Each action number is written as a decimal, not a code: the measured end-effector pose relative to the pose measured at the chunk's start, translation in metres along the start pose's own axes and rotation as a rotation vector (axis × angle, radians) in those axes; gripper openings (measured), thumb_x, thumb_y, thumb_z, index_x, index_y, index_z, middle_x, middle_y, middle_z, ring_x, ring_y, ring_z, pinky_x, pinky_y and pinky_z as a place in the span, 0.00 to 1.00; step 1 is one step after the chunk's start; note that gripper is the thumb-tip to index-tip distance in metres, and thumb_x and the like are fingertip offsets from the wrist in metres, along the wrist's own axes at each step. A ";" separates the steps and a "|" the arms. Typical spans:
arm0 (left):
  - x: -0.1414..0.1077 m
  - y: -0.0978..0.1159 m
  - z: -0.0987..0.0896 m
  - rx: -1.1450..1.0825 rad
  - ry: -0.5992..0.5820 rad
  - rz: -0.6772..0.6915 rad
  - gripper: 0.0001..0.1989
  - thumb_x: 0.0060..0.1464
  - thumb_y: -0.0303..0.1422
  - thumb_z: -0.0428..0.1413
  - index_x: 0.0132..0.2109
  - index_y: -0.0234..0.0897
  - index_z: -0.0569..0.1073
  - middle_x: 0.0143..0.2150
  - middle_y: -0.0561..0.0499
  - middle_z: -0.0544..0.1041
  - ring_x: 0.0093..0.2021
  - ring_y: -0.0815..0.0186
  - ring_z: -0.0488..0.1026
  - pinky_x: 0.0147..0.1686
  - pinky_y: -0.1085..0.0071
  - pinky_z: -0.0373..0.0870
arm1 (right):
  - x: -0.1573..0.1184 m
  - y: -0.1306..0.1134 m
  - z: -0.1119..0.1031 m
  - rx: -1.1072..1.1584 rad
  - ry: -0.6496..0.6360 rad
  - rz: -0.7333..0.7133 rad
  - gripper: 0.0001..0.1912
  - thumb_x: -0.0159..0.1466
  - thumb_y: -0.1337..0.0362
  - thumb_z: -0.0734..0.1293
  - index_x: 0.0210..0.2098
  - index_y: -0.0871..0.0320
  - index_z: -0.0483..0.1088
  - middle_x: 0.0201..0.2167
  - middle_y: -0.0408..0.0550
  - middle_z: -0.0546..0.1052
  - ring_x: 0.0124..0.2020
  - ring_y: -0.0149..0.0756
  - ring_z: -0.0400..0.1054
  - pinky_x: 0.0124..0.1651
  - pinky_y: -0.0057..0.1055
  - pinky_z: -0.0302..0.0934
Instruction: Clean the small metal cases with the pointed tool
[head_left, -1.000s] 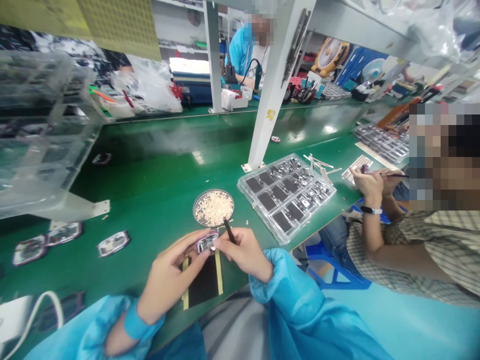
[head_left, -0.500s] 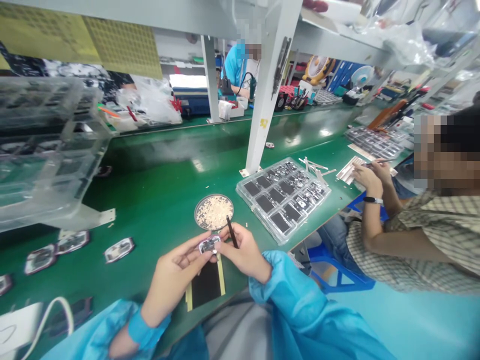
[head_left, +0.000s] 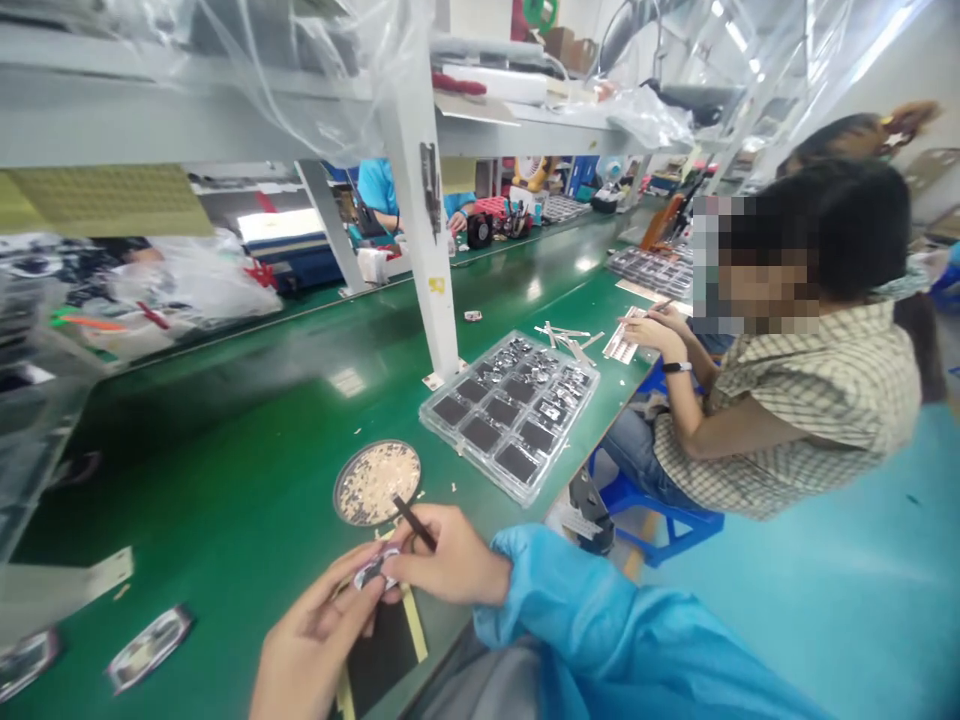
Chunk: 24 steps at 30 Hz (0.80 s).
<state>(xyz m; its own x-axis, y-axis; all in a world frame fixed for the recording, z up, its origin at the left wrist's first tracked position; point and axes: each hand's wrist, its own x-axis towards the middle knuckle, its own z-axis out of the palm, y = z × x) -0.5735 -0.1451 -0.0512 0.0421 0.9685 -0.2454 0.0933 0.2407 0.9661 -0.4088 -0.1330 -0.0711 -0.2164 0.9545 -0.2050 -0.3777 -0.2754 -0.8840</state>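
Observation:
My left hand (head_left: pixel 319 625) is closed, pinching a small framed electronic part (head_left: pixel 373 572) with a purplish rim. My right hand (head_left: pixel 457 560) presses its thumb and fingers against the same part from the other side. A slim black stick-like tool (head_left: pixel 415 523) is tucked in the right hand, its end pointing up and left; its exact kind is unclear. Under the hands lies a black pad (head_left: pixel 386 650) with yellow strips along its sides. Just beyond them sits a round dish (head_left: pixel 339 497) of small beige pieces.
A clear compartment tray (head_left: pixel 531 490) of dark flat parts stands right of the dish. Similar framed parts (head_left: pixel 150 648) lie at left. A white post (head_left: pixel 424 250) rises from the green bench. At right, a co-worker in a checked shirt (head_left: pixel 810 400) handles a pale sheet (head_left: pixel 621 340).
The head view has swung right and up, so the bench and both hands appear lower and further left. Both hands keep the part, and the black tool leans more to the left.

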 end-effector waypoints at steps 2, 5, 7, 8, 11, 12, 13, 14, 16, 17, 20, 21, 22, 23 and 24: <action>0.000 -0.001 0.000 0.051 -0.017 0.029 0.28 0.39 0.46 0.71 0.46 0.35 0.81 0.33 0.47 0.84 0.24 0.68 0.74 0.25 0.78 0.75 | 0.000 -0.002 0.000 0.013 -0.001 0.025 0.28 0.42 0.51 0.82 0.31 0.61 0.69 0.22 0.41 0.75 0.23 0.31 0.72 0.24 0.23 0.61; 0.002 -0.006 -0.002 0.143 -0.011 0.059 0.30 0.45 0.49 0.68 0.51 0.36 0.80 0.33 0.48 0.84 0.27 0.65 0.78 0.29 0.76 0.78 | 0.001 -0.001 -0.002 -0.036 0.041 -0.028 0.25 0.45 0.54 0.82 0.31 0.62 0.71 0.21 0.39 0.73 0.22 0.27 0.67 0.24 0.21 0.58; 0.002 -0.012 -0.004 0.211 0.021 0.085 0.31 0.48 0.49 0.66 0.55 0.38 0.78 0.43 0.47 0.84 0.37 0.60 0.82 0.38 0.73 0.80 | 0.001 0.002 -0.004 -0.101 0.079 -0.087 0.20 0.48 0.57 0.81 0.32 0.63 0.73 0.21 0.37 0.71 0.22 0.24 0.62 0.24 0.20 0.55; 0.002 -0.016 -0.006 0.245 0.033 0.104 0.30 0.50 0.49 0.65 0.56 0.39 0.77 0.48 0.47 0.83 0.43 0.58 0.82 0.43 0.71 0.80 | 0.001 0.004 -0.005 -0.134 0.091 -0.110 0.17 0.50 0.59 0.80 0.33 0.63 0.75 0.22 0.37 0.70 0.22 0.23 0.60 0.25 0.20 0.54; -0.002 -0.022 -0.007 0.325 0.045 0.162 0.27 0.54 0.47 0.63 0.57 0.40 0.77 0.53 0.46 0.81 0.50 0.55 0.80 0.53 0.64 0.76 | -0.002 0.007 -0.007 -0.239 0.083 -0.178 0.14 0.57 0.61 0.76 0.40 0.62 0.78 0.27 0.40 0.74 0.26 0.25 0.62 0.28 0.22 0.57; -0.002 -0.023 -0.006 0.332 0.057 0.179 0.26 0.55 0.46 0.62 0.57 0.40 0.77 0.53 0.46 0.82 0.50 0.56 0.80 0.54 0.63 0.75 | -0.003 0.008 -0.008 -0.275 0.074 -0.209 0.15 0.57 0.62 0.75 0.42 0.61 0.78 0.30 0.42 0.76 0.28 0.27 0.65 0.31 0.23 0.59; -0.003 -0.023 -0.005 0.330 0.062 0.190 0.25 0.55 0.45 0.62 0.57 0.40 0.76 0.52 0.45 0.82 0.49 0.56 0.80 0.54 0.62 0.75 | -0.003 0.008 -0.008 -0.300 0.067 -0.240 0.15 0.57 0.63 0.75 0.44 0.60 0.78 0.33 0.43 0.78 0.31 0.29 0.67 0.34 0.24 0.62; -0.003 -0.022 -0.004 0.324 0.065 0.195 0.25 0.56 0.45 0.62 0.57 0.39 0.77 0.52 0.44 0.82 0.48 0.56 0.80 0.52 0.63 0.77 | -0.003 0.008 -0.009 -0.316 0.067 -0.256 0.16 0.57 0.63 0.75 0.44 0.60 0.78 0.35 0.45 0.79 0.33 0.30 0.68 0.36 0.25 0.63; -0.002 -0.021 -0.002 0.324 0.077 0.202 0.24 0.57 0.44 0.62 0.57 0.38 0.77 0.50 0.44 0.82 0.46 0.57 0.81 0.48 0.65 0.78 | -0.002 0.008 -0.009 -0.322 0.061 -0.261 0.15 0.57 0.63 0.74 0.43 0.61 0.78 0.36 0.46 0.80 0.36 0.33 0.71 0.40 0.28 0.66; -0.003 -0.020 -0.002 0.333 0.081 0.205 0.23 0.57 0.44 0.62 0.56 0.38 0.77 0.49 0.45 0.83 0.45 0.58 0.81 0.46 0.66 0.79 | -0.002 0.007 -0.008 -0.322 0.058 -0.256 0.13 0.58 0.63 0.73 0.42 0.61 0.78 0.36 0.47 0.80 0.36 0.34 0.72 0.41 0.29 0.67; -0.004 -0.017 0.000 0.385 0.090 0.228 0.21 0.57 0.42 0.62 0.55 0.38 0.78 0.44 0.46 0.83 0.43 0.59 0.80 0.42 0.68 0.79 | -0.002 0.006 -0.008 -0.342 0.051 -0.268 0.10 0.61 0.63 0.71 0.40 0.61 0.78 0.36 0.47 0.80 0.37 0.35 0.73 0.43 0.30 0.68; -0.004 -0.016 0.000 0.403 0.094 0.240 0.21 0.57 0.42 0.62 0.54 0.38 0.78 0.42 0.47 0.83 0.42 0.59 0.80 0.40 0.69 0.78 | -0.003 0.006 -0.008 -0.358 0.058 -0.277 0.10 0.61 0.63 0.71 0.40 0.61 0.78 0.35 0.47 0.80 0.37 0.35 0.73 0.43 0.30 0.68; -0.004 -0.016 0.000 0.419 0.099 0.251 0.20 0.57 0.42 0.61 0.54 0.39 0.79 0.41 0.47 0.83 0.41 0.59 0.80 0.39 0.69 0.78 | -0.004 0.006 -0.008 -0.378 0.067 -0.284 0.10 0.61 0.63 0.71 0.40 0.62 0.77 0.35 0.47 0.80 0.36 0.35 0.73 0.42 0.30 0.68; -0.004 -0.016 0.001 0.431 0.100 0.260 0.19 0.57 0.41 0.61 0.54 0.39 0.79 0.40 0.48 0.83 0.41 0.60 0.80 0.38 0.70 0.77 | -0.004 0.006 -0.009 -0.399 0.074 -0.289 0.10 0.61 0.63 0.70 0.40 0.62 0.77 0.34 0.47 0.80 0.36 0.35 0.72 0.42 0.30 0.67; -0.004 -0.016 0.001 0.437 0.099 0.265 0.19 0.58 0.41 0.61 0.53 0.39 0.79 0.40 0.48 0.83 0.41 0.60 0.80 0.38 0.70 0.77 | -0.005 0.005 -0.009 -0.421 0.080 -0.294 0.09 0.61 0.63 0.70 0.40 0.62 0.77 0.34 0.47 0.79 0.35 0.34 0.72 0.41 0.29 0.67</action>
<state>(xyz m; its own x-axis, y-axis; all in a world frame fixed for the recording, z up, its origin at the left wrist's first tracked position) -0.5741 -0.1533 -0.0653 0.0282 0.9991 0.0323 0.4998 -0.0421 0.8651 -0.4012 -0.1384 -0.0788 -0.0801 0.9949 0.0610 -0.0135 0.0601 -0.9981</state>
